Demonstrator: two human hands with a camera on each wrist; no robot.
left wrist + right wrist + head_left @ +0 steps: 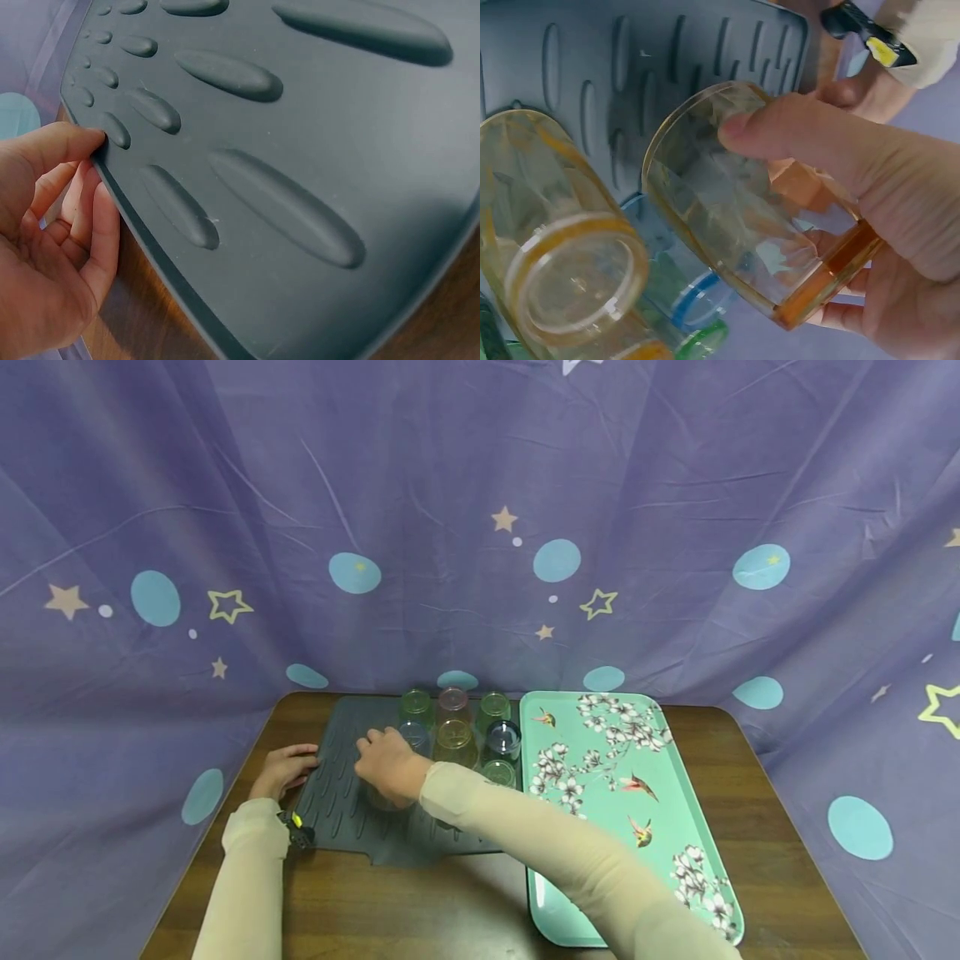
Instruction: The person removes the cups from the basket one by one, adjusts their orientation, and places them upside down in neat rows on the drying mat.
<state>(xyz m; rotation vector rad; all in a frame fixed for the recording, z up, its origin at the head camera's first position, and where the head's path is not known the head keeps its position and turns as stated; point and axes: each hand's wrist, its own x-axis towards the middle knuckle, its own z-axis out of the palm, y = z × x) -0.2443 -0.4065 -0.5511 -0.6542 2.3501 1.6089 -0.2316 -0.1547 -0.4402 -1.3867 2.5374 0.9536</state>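
Note:
My right hand (pixel 393 767) is above the dark grey drying mat (pixel 337 810) and grips a clear amber-tinted glass (pixel 727 202). In the right wrist view the thumb presses on the glass's side, and its thick orange base points to the lower right. Most of that glass is hidden by the hand in the head view. At the mat's left edge my left hand (pixel 283 768) pinches the rim, thumb on top, as the left wrist view shows. Beside the right hand stand a yellow glass (pixel 455 739) and a blue glass (pixel 414 735), upside down on the mat.
More upturned glasses stand on the mat: a pink one (pixel 453 703), a dark blue one (pixel 503 737) and several green ones. A mint-green tray (pixel 682 810) with flowers and birds lies to the right, under the right sleeve. Behind the wooden table (pixel 405 910) hangs a purple curtain (pixel 450 477).

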